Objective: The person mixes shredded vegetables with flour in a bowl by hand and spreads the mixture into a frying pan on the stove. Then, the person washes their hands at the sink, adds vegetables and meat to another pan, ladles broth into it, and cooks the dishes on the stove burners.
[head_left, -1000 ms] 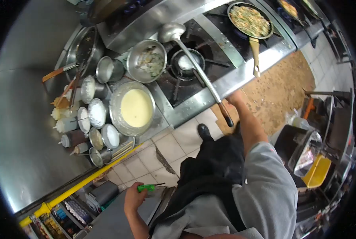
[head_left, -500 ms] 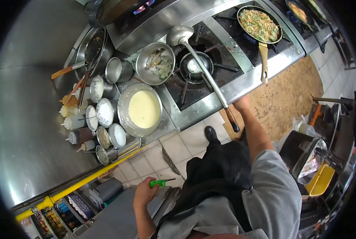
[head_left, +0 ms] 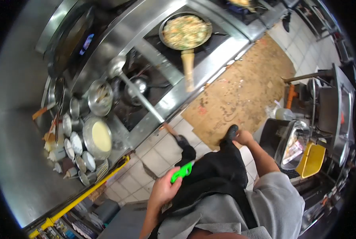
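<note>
My left hand (head_left: 165, 186) is closed around a green lighter-like tool (head_left: 182, 172), held over my dark apron at the lower middle. My right hand (head_left: 243, 138) hangs near my right shoe, its fingers loosely curled and blurred; whether anything is in it I cannot make out. A long-handled ladle (head_left: 140, 95) lies across the burner, its wooden grip sticking out past the stove's front edge. Farther right on the stove stands a pan of shredded food (head_left: 186, 32) with its light handle toward me. A steel bowl (head_left: 100, 97) sits left of the ladle.
A large bowl of pale batter (head_left: 101, 136) stands among several small pots at the left. A yellow pipe (head_left: 76, 201) runs along the counter's front. Brown matting (head_left: 237, 89) covers floor by the stove. At right are a black bin and a yellow container (head_left: 311, 160).
The view has turned and shifted toward the right, so the stove appears farther left. My right hand has come away from the stove's front edge. The green tool has moved in front of my apron.
</note>
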The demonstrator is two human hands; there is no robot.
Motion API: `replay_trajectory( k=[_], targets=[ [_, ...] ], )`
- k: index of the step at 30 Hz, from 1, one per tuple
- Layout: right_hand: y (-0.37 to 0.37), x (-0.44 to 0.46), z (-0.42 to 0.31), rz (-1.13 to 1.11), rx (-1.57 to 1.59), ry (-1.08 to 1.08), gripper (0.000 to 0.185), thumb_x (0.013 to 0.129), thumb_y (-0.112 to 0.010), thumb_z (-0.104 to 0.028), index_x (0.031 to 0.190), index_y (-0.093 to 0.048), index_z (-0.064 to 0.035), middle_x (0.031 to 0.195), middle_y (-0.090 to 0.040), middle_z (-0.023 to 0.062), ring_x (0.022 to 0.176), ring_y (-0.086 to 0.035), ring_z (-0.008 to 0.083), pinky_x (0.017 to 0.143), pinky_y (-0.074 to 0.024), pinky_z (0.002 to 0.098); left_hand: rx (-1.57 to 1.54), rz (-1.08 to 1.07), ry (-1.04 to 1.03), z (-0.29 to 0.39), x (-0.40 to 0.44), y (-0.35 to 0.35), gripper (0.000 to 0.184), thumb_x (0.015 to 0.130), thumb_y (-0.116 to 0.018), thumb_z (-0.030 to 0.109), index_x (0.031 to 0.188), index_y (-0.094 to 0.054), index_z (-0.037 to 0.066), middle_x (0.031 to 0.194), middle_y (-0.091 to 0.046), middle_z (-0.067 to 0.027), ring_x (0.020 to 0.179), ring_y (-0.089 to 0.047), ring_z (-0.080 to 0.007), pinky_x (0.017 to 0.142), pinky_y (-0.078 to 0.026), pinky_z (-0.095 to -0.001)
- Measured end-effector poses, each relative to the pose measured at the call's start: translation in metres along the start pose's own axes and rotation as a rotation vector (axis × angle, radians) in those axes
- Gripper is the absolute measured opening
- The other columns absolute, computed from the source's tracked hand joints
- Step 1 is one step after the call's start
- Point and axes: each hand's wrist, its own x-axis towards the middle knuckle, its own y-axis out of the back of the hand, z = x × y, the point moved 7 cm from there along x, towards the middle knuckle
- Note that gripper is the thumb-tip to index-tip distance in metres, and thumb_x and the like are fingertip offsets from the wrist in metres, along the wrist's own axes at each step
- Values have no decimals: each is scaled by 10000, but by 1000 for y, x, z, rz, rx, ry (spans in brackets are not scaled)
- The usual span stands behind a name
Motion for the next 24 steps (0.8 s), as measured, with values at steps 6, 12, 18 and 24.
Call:
replay_trajectory(
  k=[6, 12, 18, 24],
  targets=[
    [72, -108, 24, -478, 1017, 342, 859, 757, -833, -203, 1453, -364, -22, 1279, -577, 116, 1206, -516, 194, 1025, -413, 340, -784, -358, -176, 150, 127, -136, 328, 1009, -486, 199, 1297, -521, 45, 891, -680, -102, 622, -595, -130, 567, -464, -243],
    [219, -173, 77, 37, 1719, 653, 665, 807, -765, -301, 1355, -477, -56, 1290, -581, 178, 1210, -550, 288, 1027, -436, 448, -1219, -1114, -110, 328, 159, -270, 369, 1037, -397, 385, 1170, -542, 72, 893, -679, -111, 644, -635, -150, 551, -484, -255],
    [257, -185, 229, 745, 1486, -1, 379, 908, -611, -118, 1264, -520, -24, 1074, -656, 136, 695, -660, 165, 586, -526, 277, -281, -949, -461, 409, 266, -323, 174, 949, -554, 196, 1046, -610, 63, 843, -690, -56, 616, -651, -122, 517, -491, -241],
    [242, -214, 281, 644, 1377, -470, 580, 905, -605, -122, 1429, -376, -28, 1247, -564, 217, 1194, -517, 292, 1018, -385, 384, -672, -276, -276, 546, 468, -277, 215, 926, -636, 294, 878, -599, 89, 709, -624, -11, 529, -612, -105, 376, -379, -236]
  ],
)
